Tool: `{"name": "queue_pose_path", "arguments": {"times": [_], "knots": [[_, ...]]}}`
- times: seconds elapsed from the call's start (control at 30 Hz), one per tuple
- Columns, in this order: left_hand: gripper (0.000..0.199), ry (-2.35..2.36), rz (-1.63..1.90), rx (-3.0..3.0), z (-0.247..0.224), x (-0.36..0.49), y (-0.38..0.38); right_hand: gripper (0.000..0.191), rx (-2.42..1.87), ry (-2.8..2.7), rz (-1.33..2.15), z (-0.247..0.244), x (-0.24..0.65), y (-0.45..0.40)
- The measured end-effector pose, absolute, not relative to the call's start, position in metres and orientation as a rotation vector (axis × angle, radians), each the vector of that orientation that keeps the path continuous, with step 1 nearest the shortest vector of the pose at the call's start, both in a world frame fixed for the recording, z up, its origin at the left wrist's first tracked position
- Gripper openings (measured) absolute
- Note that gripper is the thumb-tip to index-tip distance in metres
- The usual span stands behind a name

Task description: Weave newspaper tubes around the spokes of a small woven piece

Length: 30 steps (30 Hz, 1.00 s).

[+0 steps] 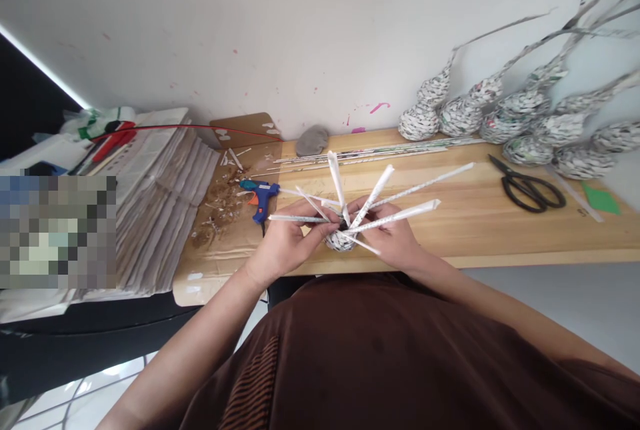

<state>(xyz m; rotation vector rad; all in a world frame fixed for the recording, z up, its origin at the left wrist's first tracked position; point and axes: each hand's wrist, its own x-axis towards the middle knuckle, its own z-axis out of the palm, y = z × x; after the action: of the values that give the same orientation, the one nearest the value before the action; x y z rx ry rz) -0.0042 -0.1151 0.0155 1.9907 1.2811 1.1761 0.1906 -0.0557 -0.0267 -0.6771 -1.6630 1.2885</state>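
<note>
Both hands, left [287, 243] and right [395, 237], pinch rolled white paper strips at the small round woven newspaper basket [343, 241], at six o'clock on the pale wooden table [475, 230]. Apparent step: weaving; strips require firm tension.

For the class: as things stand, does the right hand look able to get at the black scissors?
Probably yes, if the right hand leaves the woven piece: bare tabletop lies between it and the black scissors, though paper sticks jut out that way.
</note>
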Motion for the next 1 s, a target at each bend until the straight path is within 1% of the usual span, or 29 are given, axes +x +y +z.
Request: {"name": "queue_pose_path", "arguments": {"times": [0.13, 0.3, 0.47, 0.57, 0.63, 0.87, 1.0], "knots": [[0.005, 1.411, 1.264, 1.819, 0.009, 0.006, -0.118, 0.01, -0.671, -1.679, 1.314, -0.025, 0.192, -0.056], [0.014, 1.446, 1.313, 1.877, 0.008, 0.012, -0.118, 0.013, -0.636, -1.725, 1.295, -0.021, 0.193, -0.054], [0.006, 1.473, 1.368, 2.024, 0.007, 0.012, -0.12, 0.013, -0.582, -1.833, 1.191, -0.017, 0.195, -0.052], [0.007, 1.524, 1.349, 1.929, 0.002, 0.014, -0.123, 0.007, -0.595, -1.836, 1.065, -0.017, 0.196, -0.054], [0.011, 1.526, 1.34, 1.835, -0.002, 0.015, -0.126, 0.007, -0.617, -1.812, 1.018, -0.018, 0.195, -0.057], [0.012, 1.613, 1.311, 1.874, 0.003, 0.017, -0.132, 0.009, -0.629, -1.775, 0.998, -0.018, 0.195, -0.063], [0.008, 1.663, 1.227, 1.959, 0.012, 0.017, -0.127, 0.004, -0.645, -1.803, 1.021, -0.014, 0.199, -0.063]]}}
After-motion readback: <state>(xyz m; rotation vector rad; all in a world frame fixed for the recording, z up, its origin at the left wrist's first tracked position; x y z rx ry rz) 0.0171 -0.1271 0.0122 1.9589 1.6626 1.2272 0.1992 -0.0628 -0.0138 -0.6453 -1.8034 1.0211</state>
